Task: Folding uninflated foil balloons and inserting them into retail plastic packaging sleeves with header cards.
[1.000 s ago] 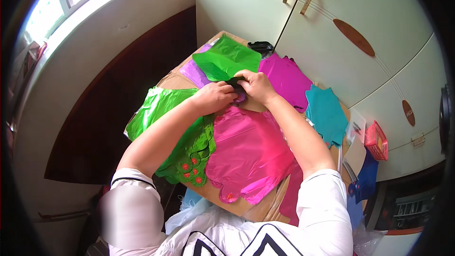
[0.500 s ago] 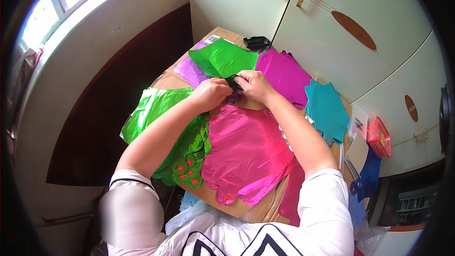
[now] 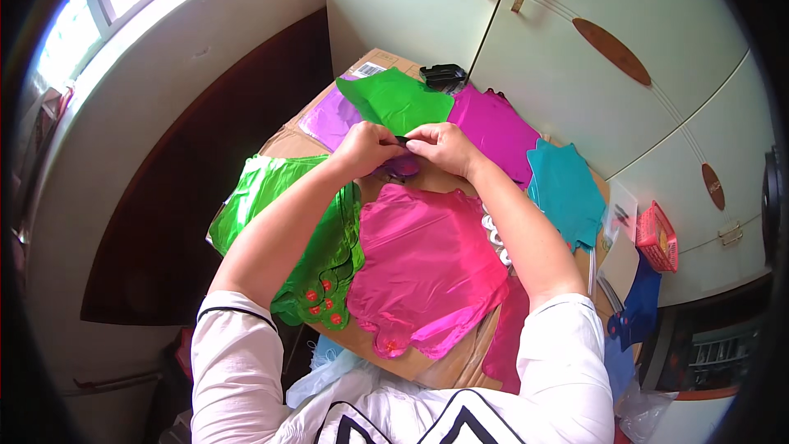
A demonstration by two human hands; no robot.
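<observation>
- Black and purple, the small piece sits between my hands, above the cardboard and just beyond the pink sheet.
- My left hand pinches it from one side, my right hand from the other, fingertips nearly meeting.
- Done, as I judge it: the coloured sheets are laid out around me, and the small piece is taken up. Left: it is not yet let go; how much handling it needs I cannot tell.
- Counted: one small piece, one pink sheet, one magenta sheet, one purple sheet partly covered.
- Green shows in two places: one sheet ahead, one pile at my left, its layers uncountable.
- Teal sheets make one pile, number unclear.
- White rings: at least three, beside my right forearm.
- One red basket stands at far right.
</observation>
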